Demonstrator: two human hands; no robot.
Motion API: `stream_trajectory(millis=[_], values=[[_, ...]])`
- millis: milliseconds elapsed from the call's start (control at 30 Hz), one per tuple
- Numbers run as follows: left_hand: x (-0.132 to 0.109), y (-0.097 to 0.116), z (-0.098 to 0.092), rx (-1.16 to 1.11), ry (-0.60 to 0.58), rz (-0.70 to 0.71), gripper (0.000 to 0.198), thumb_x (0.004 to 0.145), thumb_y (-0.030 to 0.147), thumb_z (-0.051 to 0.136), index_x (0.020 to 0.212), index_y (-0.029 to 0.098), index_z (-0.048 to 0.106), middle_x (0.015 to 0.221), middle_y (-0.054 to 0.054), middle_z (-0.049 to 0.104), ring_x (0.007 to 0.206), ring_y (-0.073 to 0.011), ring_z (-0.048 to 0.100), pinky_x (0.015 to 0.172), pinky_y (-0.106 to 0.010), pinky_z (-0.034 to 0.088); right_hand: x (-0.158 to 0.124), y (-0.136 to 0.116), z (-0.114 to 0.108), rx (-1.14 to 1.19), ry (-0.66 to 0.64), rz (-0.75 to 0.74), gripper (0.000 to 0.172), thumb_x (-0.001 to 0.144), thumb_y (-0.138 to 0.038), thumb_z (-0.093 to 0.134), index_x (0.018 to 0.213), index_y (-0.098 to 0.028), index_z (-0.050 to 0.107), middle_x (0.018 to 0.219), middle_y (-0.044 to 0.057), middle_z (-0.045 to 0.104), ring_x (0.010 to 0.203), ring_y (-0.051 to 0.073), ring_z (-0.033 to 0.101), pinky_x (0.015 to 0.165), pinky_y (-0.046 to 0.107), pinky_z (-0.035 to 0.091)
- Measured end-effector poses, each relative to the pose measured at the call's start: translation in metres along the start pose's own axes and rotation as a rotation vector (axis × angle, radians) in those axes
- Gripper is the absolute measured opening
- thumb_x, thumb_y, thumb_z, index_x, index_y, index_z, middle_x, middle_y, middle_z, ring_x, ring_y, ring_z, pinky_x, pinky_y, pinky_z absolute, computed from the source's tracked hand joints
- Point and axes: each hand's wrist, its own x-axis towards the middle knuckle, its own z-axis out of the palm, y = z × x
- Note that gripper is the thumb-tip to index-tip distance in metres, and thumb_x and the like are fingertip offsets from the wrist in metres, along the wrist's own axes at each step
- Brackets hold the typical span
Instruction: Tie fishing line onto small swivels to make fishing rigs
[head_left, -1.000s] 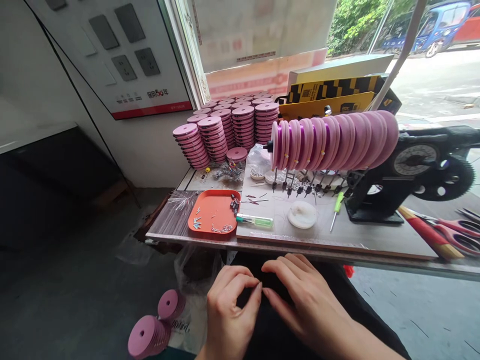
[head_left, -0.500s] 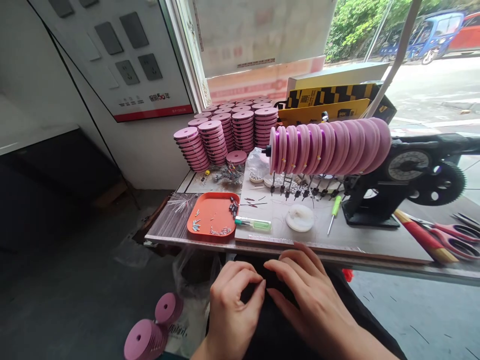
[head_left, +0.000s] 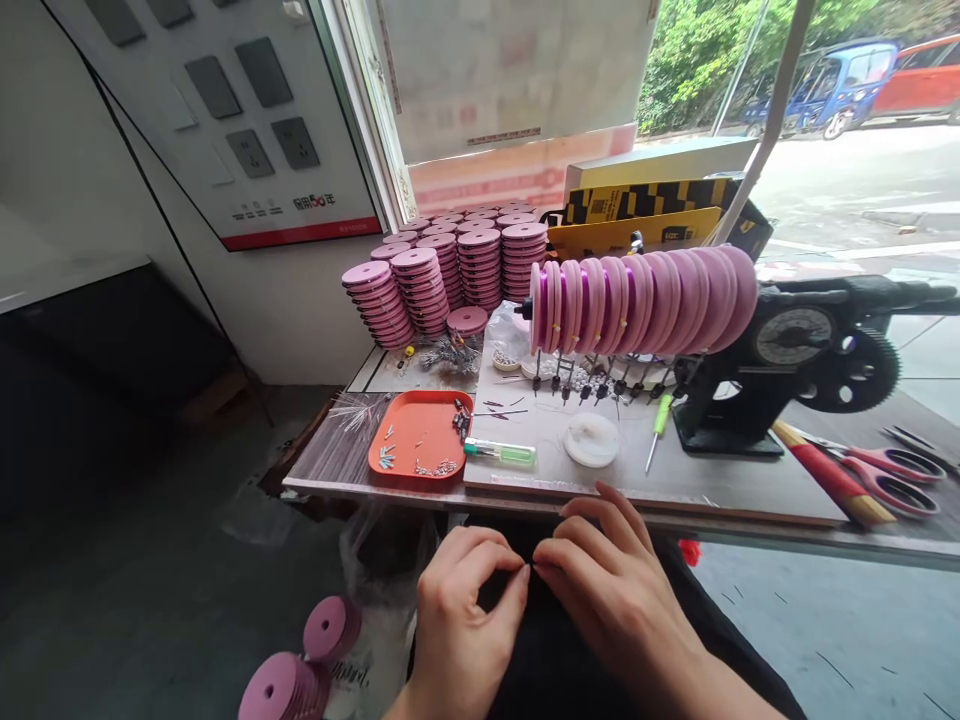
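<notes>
Just below the table's front edge, over dark clothing, my left hand [head_left: 472,610] pinches thumb and index finger together. My right hand [head_left: 619,590] faces it, thumb and index finger also closed in a pinch, the other fingers loosely raised. The two pairs of fingertips nearly meet; whatever lies between them is too small to make out. On the table close by are an orange tray [head_left: 412,425] with small metal pieces and beads, a green-capped clear tube [head_left: 501,453], a round white disc [head_left: 591,440] and a green-handled screwdriver [head_left: 659,425].
A black winding machine [head_left: 795,345] carries a row of pink spools [head_left: 645,300] over the table. Several stacks of pink spools [head_left: 480,265] stand behind. Scissors [head_left: 892,475] lie at the right. More pink spools [head_left: 274,685] are on the floor at lower left.
My right thumb and index finger have closed together and come nearer to my left fingertips. My left hand keeps its pinch. The view has shifted slightly.
</notes>
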Motion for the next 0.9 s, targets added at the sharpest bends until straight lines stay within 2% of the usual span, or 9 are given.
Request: stream_trajectory(millis=[267, 400, 467, 600, 800, 900], values=[[0.000, 0.002, 0.000, 0.088, -0.019, 0.054, 0.014, 0.075, 0.008, 0.057, 0.067, 0.018, 0.061, 0.069, -0.003, 0.063, 0.065, -0.0166, 0.060, 0.059, -0.027, 0.049, -0.004, 0.000, 0.006, -0.039, -0.051, -0.002, 0.033, 0.095, -0.022, 0.035, 0.069, -0.021, 0.057, 0.066, 0.000, 0.056, 0.089, 0.019, 0.049, 0.103, 0.039, 0.025], [0.002, 0.002, -0.002, 0.070, -0.037, 0.010, 0.015, 0.075, 0.008, 0.057, 0.066, 0.019, 0.060, 0.070, -0.003, 0.064, 0.066, -0.0167, 0.060, 0.059, -0.027, 0.050, -0.002, 0.002, 0.000, -0.018, -0.066, -0.006, 0.017, 0.091, -0.021, 0.044, 0.083, -0.020, 0.059, 0.072, 0.000, 0.059, 0.091, 0.020, 0.048, 0.104, 0.038, 0.022], [0.004, 0.002, -0.002, 0.046, -0.050, -0.021, 0.015, 0.074, 0.008, 0.058, 0.065, 0.018, 0.060, 0.069, -0.002, 0.064, 0.066, -0.0166, 0.061, 0.059, -0.027, 0.050, -0.001, 0.004, -0.002, -0.009, -0.074, -0.024, 0.014, 0.090, -0.018, 0.046, 0.084, -0.020, 0.059, 0.072, -0.001, 0.059, 0.090, 0.019, 0.048, 0.105, 0.039, 0.021], [0.005, 0.004, -0.004, 0.022, -0.073, -0.042, 0.014, 0.073, 0.007, 0.059, 0.065, 0.018, 0.060, 0.070, -0.002, 0.064, 0.067, -0.0166, 0.061, 0.060, -0.027, 0.050, -0.001, 0.005, -0.003, 0.012, -0.082, -0.031, 0.022, 0.091, -0.015, 0.044, 0.075, -0.020, 0.058, 0.066, -0.002, 0.056, 0.083, 0.018, 0.049, 0.104, 0.040, 0.023], [0.006, 0.007, -0.002, 0.036, -0.099, -0.022, 0.015, 0.071, 0.004, 0.061, 0.065, 0.017, 0.061, 0.070, -0.003, 0.064, 0.067, -0.0170, 0.061, 0.060, -0.028, 0.049, 0.000, 0.003, 0.000, 0.008, -0.088, -0.029, 0.027, 0.094, -0.017, 0.038, 0.073, -0.019, 0.055, 0.066, -0.001, 0.054, 0.081, 0.017, 0.050, 0.103, 0.038, 0.024], [0.006, 0.006, -0.001, 0.049, -0.090, -0.015, 0.015, 0.071, 0.003, 0.061, 0.066, 0.017, 0.061, 0.071, -0.003, 0.064, 0.068, -0.0172, 0.061, 0.060, -0.028, 0.049, -0.001, 0.003, 0.001, 0.031, -0.104, -0.023, 0.023, 0.093, -0.019, 0.040, 0.076, -0.019, 0.055, 0.069, -0.001, 0.056, 0.083, 0.017, 0.051, 0.103, 0.039, 0.025]])
